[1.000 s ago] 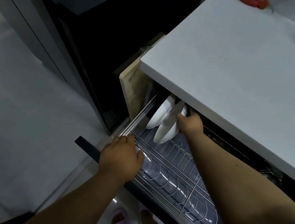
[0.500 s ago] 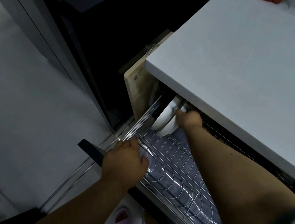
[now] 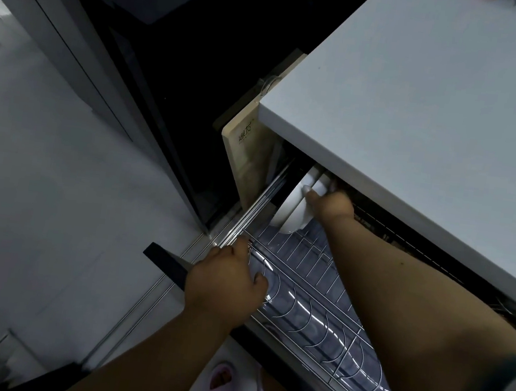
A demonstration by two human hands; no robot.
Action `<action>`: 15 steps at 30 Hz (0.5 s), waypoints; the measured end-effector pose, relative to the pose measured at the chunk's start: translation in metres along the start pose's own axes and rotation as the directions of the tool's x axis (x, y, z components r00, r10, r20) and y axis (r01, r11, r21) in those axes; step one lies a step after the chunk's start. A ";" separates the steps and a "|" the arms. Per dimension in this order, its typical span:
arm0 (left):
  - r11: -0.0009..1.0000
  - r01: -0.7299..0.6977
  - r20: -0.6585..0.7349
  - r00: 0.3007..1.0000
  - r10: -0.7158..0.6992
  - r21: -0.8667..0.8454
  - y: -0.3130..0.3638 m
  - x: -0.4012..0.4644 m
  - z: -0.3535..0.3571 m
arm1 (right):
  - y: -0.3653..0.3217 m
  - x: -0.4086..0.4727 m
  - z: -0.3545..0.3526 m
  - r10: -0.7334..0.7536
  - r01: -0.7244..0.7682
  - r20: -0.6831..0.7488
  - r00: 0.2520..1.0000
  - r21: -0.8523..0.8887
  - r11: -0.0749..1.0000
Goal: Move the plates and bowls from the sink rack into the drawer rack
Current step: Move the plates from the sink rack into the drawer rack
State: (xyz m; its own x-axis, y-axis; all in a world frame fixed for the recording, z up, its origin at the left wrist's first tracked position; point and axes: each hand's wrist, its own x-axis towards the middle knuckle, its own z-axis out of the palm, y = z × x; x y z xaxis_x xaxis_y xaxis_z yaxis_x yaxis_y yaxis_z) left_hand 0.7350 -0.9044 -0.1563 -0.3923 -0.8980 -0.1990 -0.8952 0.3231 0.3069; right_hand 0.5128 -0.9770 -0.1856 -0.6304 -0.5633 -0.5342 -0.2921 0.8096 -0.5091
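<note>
1. Since the earlier frame the right hand has pushed the white plates further back toward the far left end of the drawer rack, so that they now sit partly tucked under the front edge of the white desk; the left hand has stayed at the near left corner of the rack.
2. The right hand pinches the near plate by its upper rim, thumb on the near face; the other fingers are hidden behind the plate.
3. The left hand has its fingers curled over the rack's near wire rail, gripping it, probably to steady the drawer.
4. Progress, as I judge it: two plates stand on edge at the far left end of the rack, close together; whether the held one is fully seated between the wires I cannot tell.
5. The rest of the rack shows only bare wire dividers running to the right, so most of the task seems still ahead; no bowls are visible in the drawer, and the sink rack is out of view.
6. The plates look plain, white, smooth and round, leaning slightly, with their upper parts in shadow.
7. A pale wooden cutting board stands on edge just left of the drawer, and pink slippers show on the floor below.
</note>
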 end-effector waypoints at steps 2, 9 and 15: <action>1.000 -0.002 -0.013 1.000 0.002 0.020 0.001 0.000 -0.001 | 0.005 -0.010 0.000 -0.007 0.008 -0.005 1.000 0.080 0.997; 1.000 -0.006 -0.008 1.000 0.006 0.015 0.003 0.000 -0.009 | 0.038 -0.063 0.001 -0.064 0.064 0.000 0.998 0.148 0.987; 0.999 -0.034 0.057 0.998 0.035 -0.025 0.000 -0.002 -0.013 | 0.078 -0.125 -0.014 -0.094 0.104 -0.049 0.994 0.262 0.959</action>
State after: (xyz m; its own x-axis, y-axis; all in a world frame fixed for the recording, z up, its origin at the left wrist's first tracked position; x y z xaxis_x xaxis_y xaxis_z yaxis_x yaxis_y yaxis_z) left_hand 0.7389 -0.9064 -0.1434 -0.4351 -0.8675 -0.2412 -0.8758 0.3457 0.3368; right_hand 0.5588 -0.8411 -0.1484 -0.6345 -0.6283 -0.4502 -0.1570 0.6751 -0.7208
